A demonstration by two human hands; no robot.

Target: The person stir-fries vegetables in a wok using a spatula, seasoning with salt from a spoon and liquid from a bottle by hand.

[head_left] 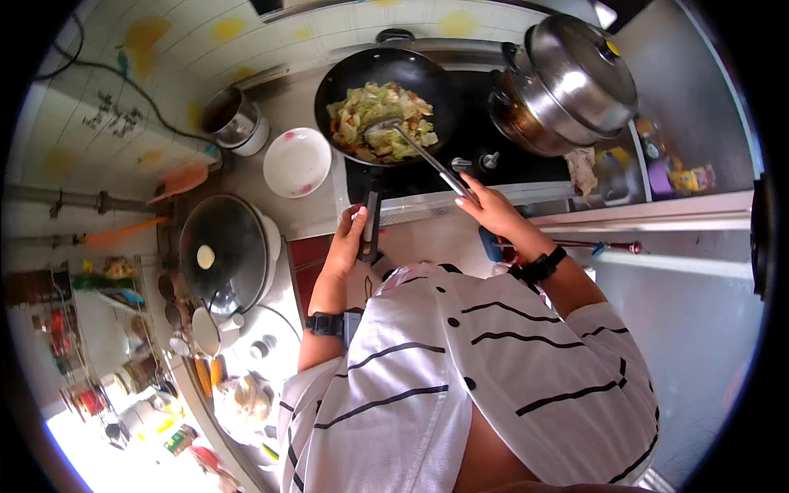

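A black wok (376,65) sits on the black glass stove top (474,105), holding chopped cabbage (394,101) with small orange-red pieces among it. My left hand (346,237) grips the wok's long dark handle (370,222). In my right hand (491,208) is the handle of a metal spatula (425,154). The spatula's blade lies tilted among the cabbage, its front edge partly hidden by the food. Two stove knobs (474,162) show just beyond my right hand.
Left of the wok stand a white plate (297,163) with pink flowers and a metal pot (231,117). A large steamer pot (555,92) is on the right of the stove. An electric pan with a glass lid (225,252), corn cobs (209,373) and a plastic bag (241,403) line the left counter.
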